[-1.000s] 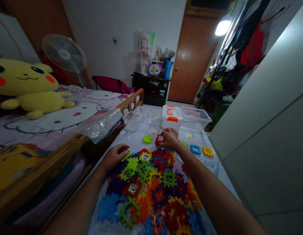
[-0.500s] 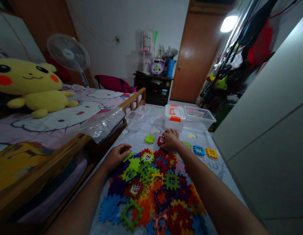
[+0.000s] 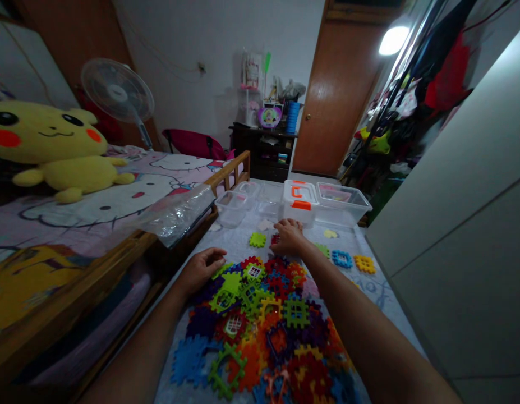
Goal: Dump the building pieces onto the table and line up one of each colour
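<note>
Red plastic waffle tile [image 3: 275,239] sits under the right hand's [image 3: 288,237] curled fingers, mostly hidden; cannot tell if pinched. Left hand [image 3: 199,272] hovers open, fingers loosely spread, at the edge of a heaped multicoloured pile of interlocking plastic tiles [image 3: 260,320] on a pale patterned sheet [image 3: 373,297]. Lime-green square tile [image 3: 257,240] lies just left of the right hand.

Head-worn camera looks forward and down.
</note>
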### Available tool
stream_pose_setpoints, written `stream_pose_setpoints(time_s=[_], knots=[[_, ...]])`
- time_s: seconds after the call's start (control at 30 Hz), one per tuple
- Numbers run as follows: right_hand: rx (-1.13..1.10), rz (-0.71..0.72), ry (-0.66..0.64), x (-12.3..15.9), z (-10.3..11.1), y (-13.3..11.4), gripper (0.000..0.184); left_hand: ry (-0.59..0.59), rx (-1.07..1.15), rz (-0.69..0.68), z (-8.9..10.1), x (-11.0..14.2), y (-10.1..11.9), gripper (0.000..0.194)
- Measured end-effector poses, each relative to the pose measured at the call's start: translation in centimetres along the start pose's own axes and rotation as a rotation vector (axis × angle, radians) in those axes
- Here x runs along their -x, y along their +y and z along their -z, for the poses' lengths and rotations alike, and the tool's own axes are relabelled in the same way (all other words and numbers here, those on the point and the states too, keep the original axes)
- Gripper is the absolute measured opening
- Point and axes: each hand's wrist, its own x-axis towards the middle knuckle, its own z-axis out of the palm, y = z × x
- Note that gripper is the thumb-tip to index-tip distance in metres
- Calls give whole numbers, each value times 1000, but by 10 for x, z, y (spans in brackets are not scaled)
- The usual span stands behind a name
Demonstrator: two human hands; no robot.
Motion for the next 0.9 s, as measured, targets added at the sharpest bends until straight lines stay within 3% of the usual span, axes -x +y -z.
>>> stream_pose_setpoints(time_s=[0.23,0.37,0.7,0.8,0.9], knots=[[-12,92,-42,-24,-6,-40,55,-5,-8,15,0,0,0,50],[5,92,-64,-34,-13,-51,50,-2,-14,3,1,0,0,49],[-2,101,-65,-35,-17,-57,53,6,-25,7,-1,2,5,49],[-45,95,-35,-29,-6,-53,58,6,-5,-1,0,1,4,51],[-105,76,27,-8,17,-35,67,8,-12,-2,0,0,2,53]])
